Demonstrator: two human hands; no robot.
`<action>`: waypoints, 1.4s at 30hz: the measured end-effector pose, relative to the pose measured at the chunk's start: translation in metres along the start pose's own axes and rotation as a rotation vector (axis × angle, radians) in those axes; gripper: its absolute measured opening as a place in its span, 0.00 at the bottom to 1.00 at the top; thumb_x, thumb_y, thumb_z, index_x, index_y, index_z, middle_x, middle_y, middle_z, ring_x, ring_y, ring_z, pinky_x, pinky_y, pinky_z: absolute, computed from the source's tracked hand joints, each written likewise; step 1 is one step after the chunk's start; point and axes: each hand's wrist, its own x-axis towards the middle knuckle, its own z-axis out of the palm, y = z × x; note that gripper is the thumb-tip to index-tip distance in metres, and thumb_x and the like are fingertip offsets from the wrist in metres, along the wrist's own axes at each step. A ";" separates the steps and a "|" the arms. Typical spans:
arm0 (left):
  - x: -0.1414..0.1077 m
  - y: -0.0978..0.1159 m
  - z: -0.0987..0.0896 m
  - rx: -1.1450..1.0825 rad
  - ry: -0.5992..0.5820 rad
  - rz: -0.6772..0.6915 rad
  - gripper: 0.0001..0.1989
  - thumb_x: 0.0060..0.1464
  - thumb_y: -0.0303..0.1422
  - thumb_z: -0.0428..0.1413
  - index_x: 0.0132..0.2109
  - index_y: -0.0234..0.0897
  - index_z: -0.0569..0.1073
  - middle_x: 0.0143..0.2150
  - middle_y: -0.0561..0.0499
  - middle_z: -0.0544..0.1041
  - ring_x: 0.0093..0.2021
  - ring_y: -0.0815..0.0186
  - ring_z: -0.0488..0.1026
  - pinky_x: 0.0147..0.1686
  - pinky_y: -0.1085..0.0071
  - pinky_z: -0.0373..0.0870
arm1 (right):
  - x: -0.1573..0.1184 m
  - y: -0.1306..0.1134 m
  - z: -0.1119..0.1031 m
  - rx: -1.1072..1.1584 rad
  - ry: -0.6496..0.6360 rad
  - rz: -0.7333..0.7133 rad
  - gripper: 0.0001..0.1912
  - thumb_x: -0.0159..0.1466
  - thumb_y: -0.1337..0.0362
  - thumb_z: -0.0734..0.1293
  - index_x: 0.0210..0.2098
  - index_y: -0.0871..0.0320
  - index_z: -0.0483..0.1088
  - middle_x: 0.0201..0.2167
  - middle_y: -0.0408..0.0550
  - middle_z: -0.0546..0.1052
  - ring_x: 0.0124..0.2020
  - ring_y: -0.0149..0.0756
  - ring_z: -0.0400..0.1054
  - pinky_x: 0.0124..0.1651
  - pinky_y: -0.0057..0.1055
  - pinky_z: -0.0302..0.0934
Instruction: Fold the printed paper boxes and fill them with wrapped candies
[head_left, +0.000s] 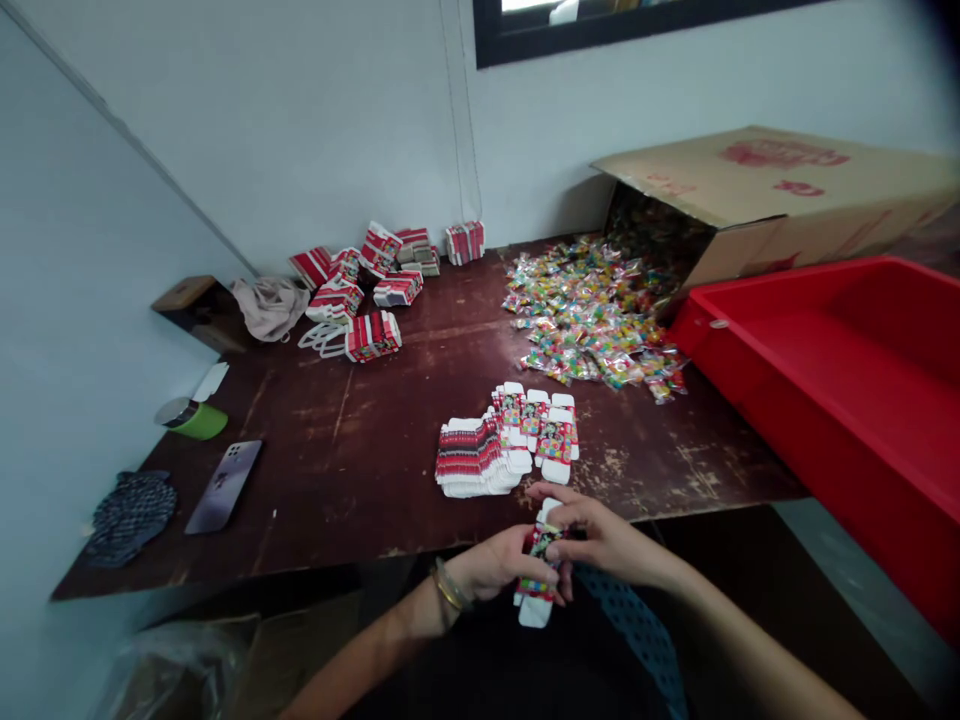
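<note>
Both hands meet over my lap, just off the table's front edge, around one small printed carton [538,572] with white end flaps. My left hand [504,562] grips its left side, thumb across the front. At its upper right, my right hand [592,535] has its fingers closed on the carton near the top flap. Just beyond, a fanned row of flat red-and-white cartons [476,455] lies on the table, with several loose flat cartons [553,440] beside it. Small clear packets of colourful candy [592,320] are heaped farther back.
An open cardboard box [825,190] lies on its side behind a red tray [847,380] at the right. Bundled cartons [373,336] sit at the back left of the table [315,420]. A phone [223,487], green cup [196,419] and dark cloth [133,515] are at left.
</note>
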 end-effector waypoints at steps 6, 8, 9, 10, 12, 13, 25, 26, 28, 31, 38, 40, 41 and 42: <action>0.006 -0.008 -0.001 0.271 0.381 0.193 0.20 0.44 0.45 0.64 0.29 0.30 0.71 0.26 0.49 0.73 0.26 0.67 0.70 0.28 0.72 0.66 | -0.003 0.006 0.001 0.133 0.146 0.030 0.12 0.64 0.55 0.66 0.40 0.57 0.72 0.44 0.50 0.75 0.49 0.42 0.69 0.54 0.39 0.62; 0.008 -0.016 0.000 0.367 0.557 0.326 0.18 0.51 0.44 0.60 0.36 0.30 0.72 0.31 0.49 0.76 0.31 0.66 0.72 0.32 0.72 0.68 | -0.007 0.013 0.015 0.160 0.286 0.069 0.15 0.64 0.55 0.66 0.47 0.55 0.67 0.40 0.48 0.76 0.44 0.40 0.71 0.50 0.37 0.64; 0.007 -0.020 0.001 0.395 0.611 0.385 0.18 0.53 0.43 0.59 0.42 0.31 0.71 0.34 0.48 0.77 0.33 0.65 0.73 0.35 0.71 0.69 | -0.010 0.015 0.021 0.186 0.336 0.085 0.17 0.63 0.55 0.67 0.49 0.54 0.64 0.40 0.47 0.76 0.42 0.39 0.71 0.48 0.36 0.65; 0.005 -0.024 0.002 0.415 0.651 0.441 0.20 0.54 0.40 0.59 0.49 0.34 0.68 0.37 0.48 0.77 0.36 0.65 0.74 0.38 0.71 0.69 | -0.013 0.017 0.027 0.230 0.370 0.106 0.19 0.63 0.55 0.68 0.49 0.53 0.62 0.38 0.46 0.75 0.39 0.37 0.71 0.44 0.34 0.65; -0.002 -0.029 0.004 0.448 0.665 0.505 0.25 0.55 0.37 0.59 0.57 0.37 0.60 0.42 0.48 0.77 0.40 0.65 0.75 0.42 0.70 0.70 | -0.020 0.022 0.035 0.383 0.378 0.174 0.17 0.63 0.51 0.67 0.44 0.54 0.62 0.31 0.42 0.74 0.31 0.33 0.70 0.35 0.29 0.66; -0.007 -0.031 0.005 0.464 0.639 0.500 0.25 0.55 0.36 0.58 0.56 0.38 0.60 0.43 0.48 0.77 0.40 0.65 0.76 0.42 0.70 0.70 | -0.023 0.025 0.038 0.476 0.357 0.220 0.17 0.63 0.49 0.66 0.40 0.55 0.62 0.27 0.40 0.72 0.27 0.31 0.68 0.30 0.27 0.64; -0.031 -0.035 0.012 0.337 0.519 0.241 0.28 0.54 0.33 0.57 0.61 0.35 0.64 0.34 0.50 0.77 0.32 0.68 0.71 0.36 0.73 0.65 | -0.020 0.028 0.049 0.489 0.009 0.322 0.15 0.56 0.55 0.73 0.36 0.59 0.76 0.31 0.44 0.72 0.25 0.27 0.65 0.26 0.23 0.61; -0.029 -0.035 0.011 0.245 0.512 0.192 0.33 0.51 0.31 0.58 0.64 0.34 0.60 0.35 0.50 0.77 0.32 0.69 0.71 0.36 0.73 0.65 | -0.019 0.023 0.051 0.369 0.043 0.242 0.14 0.60 0.54 0.70 0.35 0.59 0.77 0.33 0.46 0.73 0.29 0.29 0.66 0.29 0.25 0.63; -0.028 -0.035 0.007 0.125 0.490 0.093 0.36 0.49 0.31 0.59 0.65 0.33 0.59 0.38 0.48 0.78 0.32 0.70 0.70 0.36 0.73 0.65 | -0.017 0.016 0.055 0.185 0.108 0.127 0.18 0.66 0.53 0.63 0.32 0.59 0.78 0.33 0.48 0.73 0.32 0.31 0.67 0.35 0.27 0.63; -0.033 -0.038 -0.002 0.001 0.419 0.015 0.34 0.50 0.34 0.59 0.65 0.35 0.61 0.43 0.45 0.78 0.36 0.68 0.72 0.38 0.71 0.65 | -0.014 0.017 0.060 0.074 0.158 0.098 0.18 0.67 0.54 0.62 0.35 0.57 0.80 0.33 0.49 0.75 0.35 0.34 0.69 0.39 0.31 0.63; -0.041 -0.048 -0.014 0.021 0.259 0.147 0.38 0.46 0.30 0.64 0.64 0.37 0.61 0.51 0.42 0.76 0.51 0.61 0.72 0.55 0.63 0.62 | -0.026 0.021 0.068 -0.137 0.078 -0.084 0.14 0.68 0.59 0.61 0.48 0.52 0.76 0.41 0.50 0.75 0.42 0.36 0.70 0.45 0.32 0.65; -0.037 -0.048 -0.014 0.072 0.251 0.159 0.38 0.48 0.31 0.62 0.65 0.37 0.60 0.50 0.42 0.76 0.50 0.61 0.73 0.53 0.64 0.63 | -0.031 0.018 0.065 -0.218 0.003 -0.143 0.16 0.68 0.61 0.62 0.53 0.51 0.73 0.45 0.51 0.74 0.44 0.37 0.69 0.47 0.33 0.64; -0.035 -0.047 -0.013 0.119 0.252 0.161 0.38 0.48 0.30 0.61 0.66 0.37 0.58 0.49 0.43 0.76 0.48 0.62 0.73 0.51 0.65 0.64 | -0.031 0.020 0.058 -0.247 -0.041 -0.158 0.16 0.67 0.61 0.62 0.54 0.51 0.72 0.45 0.51 0.73 0.45 0.36 0.69 0.47 0.33 0.64; -0.033 -0.043 -0.013 0.186 0.261 0.160 0.39 0.49 0.30 0.61 0.67 0.37 0.57 0.47 0.44 0.76 0.45 0.64 0.73 0.48 0.67 0.65 | -0.029 0.023 0.044 -0.278 -0.071 -0.166 0.16 0.67 0.61 0.63 0.53 0.51 0.72 0.46 0.51 0.73 0.45 0.36 0.69 0.48 0.32 0.65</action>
